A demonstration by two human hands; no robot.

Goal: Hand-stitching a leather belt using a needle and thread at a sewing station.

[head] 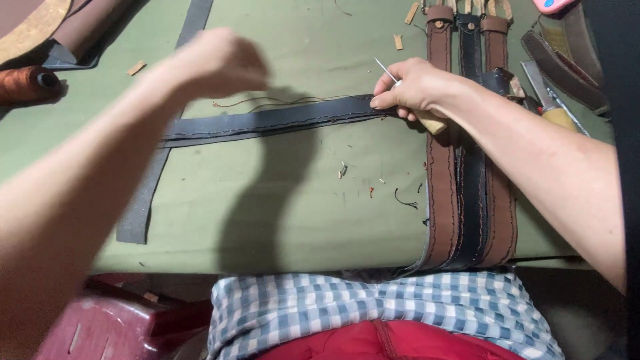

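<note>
1. Left hand [217, 63] is raised above the green table [267, 220] and blurred, forearm running in from the lower left. Fingers look curled in, but honestly can't tell if they're pinching anything.
2. Far left edge there's a spool of rust-brown thread [27, 83], and a long dark strip [157, 143] lies diagonally down the table.
3. The black stitched strap [267, 120] lies flat across the middle, with loose thread [267, 102] trailing just above it toward the left hand.
4. Right hand [413, 87] sits on the strap's right end, fingers pressed together around a wooden-handled awl [430, 122], its metal point sticking up and to the left.
5. Under the right forearm, two brown straps [440, 187] and a black one between them run down and off the table edge.
6. Far right: more tools and belts, partly hidden by the arm.
</note>
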